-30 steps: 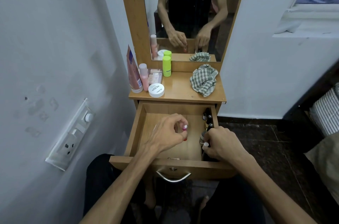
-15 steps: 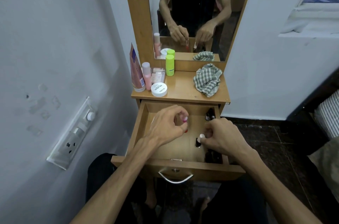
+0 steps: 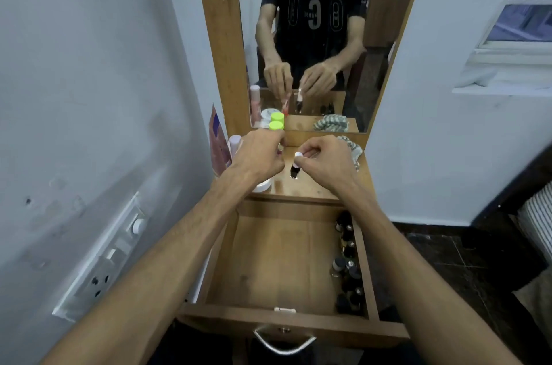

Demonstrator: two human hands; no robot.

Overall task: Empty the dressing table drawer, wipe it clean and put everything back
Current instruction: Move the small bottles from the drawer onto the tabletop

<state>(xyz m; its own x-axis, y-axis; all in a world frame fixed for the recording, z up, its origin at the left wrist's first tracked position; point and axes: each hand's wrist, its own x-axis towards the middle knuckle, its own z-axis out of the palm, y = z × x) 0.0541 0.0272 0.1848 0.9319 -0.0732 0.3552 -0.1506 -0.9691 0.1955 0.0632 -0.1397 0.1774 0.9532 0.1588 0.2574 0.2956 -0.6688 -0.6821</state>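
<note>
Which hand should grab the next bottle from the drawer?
Right hand, probably: the remaining small bottles line the drawer's right wall, under the right forearm. Left hand would have to cross over.

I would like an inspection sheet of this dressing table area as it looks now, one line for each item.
Surface: wooden table top, crowded at its left and back.
Job's things: drawer pulled open, floor mostly bare; dark small bottles line its right side.
Clutter: checked cloth, green-capped bottle, pink tube, white jar on the top.
Hands: left hand pinches a small item, largely hidden; right hand holds a white-capped dark bottle above the top.
Cables: nothing seen.
Surroundings: mirror behind, switch panel on the left wall, window at right.
</note>
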